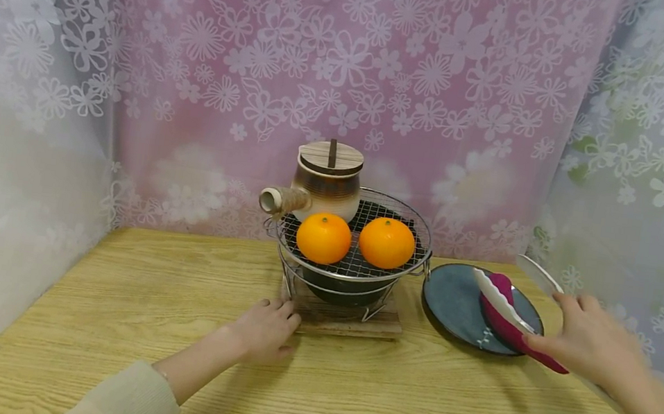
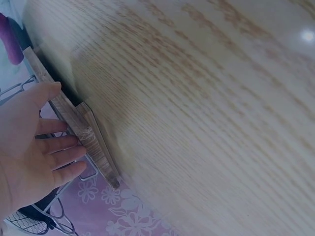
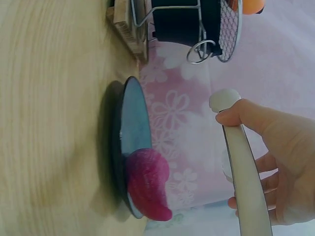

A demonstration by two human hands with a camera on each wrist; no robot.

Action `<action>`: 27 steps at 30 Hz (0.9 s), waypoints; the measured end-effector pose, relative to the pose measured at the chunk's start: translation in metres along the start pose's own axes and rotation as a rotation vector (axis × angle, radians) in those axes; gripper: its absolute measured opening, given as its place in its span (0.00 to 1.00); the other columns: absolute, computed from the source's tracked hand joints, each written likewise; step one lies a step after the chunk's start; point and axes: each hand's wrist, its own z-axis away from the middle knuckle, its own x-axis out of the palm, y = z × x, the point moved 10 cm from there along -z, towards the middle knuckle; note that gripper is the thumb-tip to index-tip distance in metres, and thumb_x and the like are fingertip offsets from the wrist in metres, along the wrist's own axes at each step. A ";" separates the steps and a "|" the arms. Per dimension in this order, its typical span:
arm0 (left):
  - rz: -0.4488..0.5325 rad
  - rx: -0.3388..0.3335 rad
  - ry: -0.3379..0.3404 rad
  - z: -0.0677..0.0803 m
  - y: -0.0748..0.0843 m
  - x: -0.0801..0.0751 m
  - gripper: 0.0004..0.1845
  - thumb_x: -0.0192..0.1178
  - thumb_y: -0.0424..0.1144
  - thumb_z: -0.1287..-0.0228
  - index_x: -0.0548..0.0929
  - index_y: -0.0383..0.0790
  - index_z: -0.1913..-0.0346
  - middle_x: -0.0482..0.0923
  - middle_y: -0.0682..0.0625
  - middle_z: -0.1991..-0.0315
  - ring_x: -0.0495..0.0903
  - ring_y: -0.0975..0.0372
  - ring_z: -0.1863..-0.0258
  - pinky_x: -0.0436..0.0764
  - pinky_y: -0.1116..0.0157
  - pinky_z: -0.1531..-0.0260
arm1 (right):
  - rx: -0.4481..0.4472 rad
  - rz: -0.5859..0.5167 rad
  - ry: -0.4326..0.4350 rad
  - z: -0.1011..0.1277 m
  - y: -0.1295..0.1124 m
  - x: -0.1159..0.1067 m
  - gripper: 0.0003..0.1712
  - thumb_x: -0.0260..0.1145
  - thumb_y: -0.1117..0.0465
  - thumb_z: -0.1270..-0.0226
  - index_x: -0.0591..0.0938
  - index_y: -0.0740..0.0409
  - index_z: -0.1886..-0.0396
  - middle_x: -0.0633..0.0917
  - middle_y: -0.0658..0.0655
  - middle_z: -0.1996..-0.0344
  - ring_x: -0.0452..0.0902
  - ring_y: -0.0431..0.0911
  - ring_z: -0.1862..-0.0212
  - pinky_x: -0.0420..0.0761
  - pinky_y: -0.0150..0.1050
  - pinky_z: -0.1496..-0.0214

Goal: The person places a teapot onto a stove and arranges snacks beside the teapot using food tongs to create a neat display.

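White tongs point(image 1: 505, 300) held in right hand point(image 1: 588, 339), above dark plate point(image 1: 452, 300).

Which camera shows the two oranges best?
The head view: both oranges sit whole on the wire grill. The right wrist view catches only an orange sliver; the left wrist view shows none.

Count on the surface point(image 1: 134, 321): two oranges, one point(image 1: 324, 238) beside the other point(image 1: 387, 242); one lidded clay pot point(image 1: 326, 185); one wire grill stand point(image 1: 354, 276); one wooden base board point(image 1: 349, 319); one dark plate point(image 1: 458, 300); one pair of white tongs point(image 1: 516, 294); one magenta piece point(image 1: 511, 325); two hands, left point(image 1: 263, 329) and right point(image 1: 591, 342).
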 end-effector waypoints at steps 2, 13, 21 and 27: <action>0.000 0.000 -0.003 0.000 0.000 0.000 0.25 0.56 0.56 0.38 0.75 0.39 0.50 0.71 0.43 0.52 0.72 0.52 0.51 0.73 0.58 0.54 | -0.003 -0.002 0.000 0.001 0.002 0.003 0.56 0.69 0.33 0.58 0.67 0.76 0.44 0.69 0.76 0.58 0.69 0.67 0.60 0.72 0.62 0.73; -0.007 0.003 0.005 0.001 0.002 -0.003 0.25 0.56 0.57 0.39 0.75 0.39 0.51 0.72 0.43 0.52 0.73 0.52 0.52 0.73 0.57 0.54 | -0.017 0.033 -0.032 0.004 0.013 0.019 0.52 0.71 0.38 0.57 0.69 0.77 0.46 0.71 0.77 0.57 0.69 0.69 0.58 0.72 0.62 0.71; 0.005 -0.009 -0.016 0.001 0.000 0.001 0.25 0.56 0.57 0.39 0.75 0.39 0.49 0.71 0.43 0.49 0.72 0.52 0.50 0.73 0.58 0.53 | 0.017 0.055 -0.067 0.005 0.022 0.035 0.52 0.70 0.34 0.60 0.71 0.74 0.49 0.73 0.72 0.62 0.73 0.62 0.68 0.70 0.52 0.81; 0.001 -0.010 -0.019 0.000 0.000 0.001 0.25 0.56 0.57 0.39 0.75 0.40 0.49 0.71 0.43 0.49 0.72 0.52 0.50 0.73 0.58 0.52 | 0.031 0.052 -0.082 0.006 0.023 0.039 0.49 0.70 0.35 0.60 0.72 0.73 0.52 0.72 0.67 0.67 0.71 0.54 0.73 0.68 0.48 0.81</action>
